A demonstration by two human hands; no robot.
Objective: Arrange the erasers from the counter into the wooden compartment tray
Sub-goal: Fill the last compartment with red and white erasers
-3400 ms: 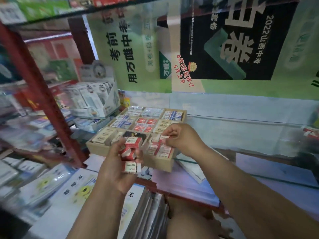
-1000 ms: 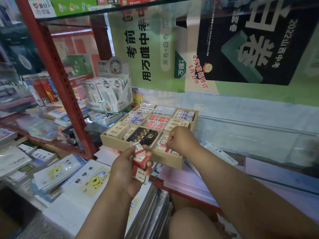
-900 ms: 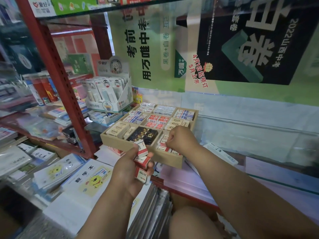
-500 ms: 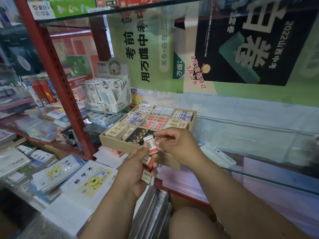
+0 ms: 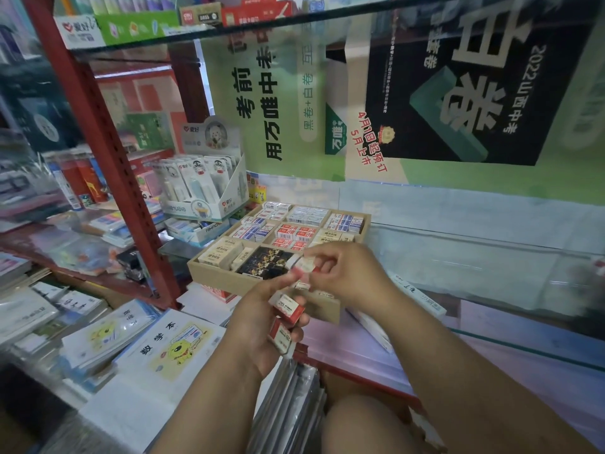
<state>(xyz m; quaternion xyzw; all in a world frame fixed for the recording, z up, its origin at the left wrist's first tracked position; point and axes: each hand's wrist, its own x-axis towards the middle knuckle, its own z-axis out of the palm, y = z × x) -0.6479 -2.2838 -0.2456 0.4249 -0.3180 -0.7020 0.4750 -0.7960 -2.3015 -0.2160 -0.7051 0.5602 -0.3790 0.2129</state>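
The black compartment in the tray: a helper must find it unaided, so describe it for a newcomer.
Find the red shelf post; right of its foot sits the wooden tray. In the near row, the middle compartment is the only black one, with gold patterns, between cream erasers and the hands.

Soft, even indoor light; wide-angle view, sharp in the middle and smeared at the left edge.

Around the fingers (image 5: 322, 257) the light is flat and moderately bright, with no hard shadows; the eraser pinched there is slightly motion-blurred and its print unreadable. Just beyond the fingers the wooden tray (image 5: 216, 273) is crisp. Far left of them, the books (image 5: 19, 309) streak into blur. To their right, a glass panel (image 5: 491, 267) carries pale hazy reflections. Above, the red shelf post (image 5: 98, 126) leans and the poster (image 5: 474, 86) tilts from lens distortion.
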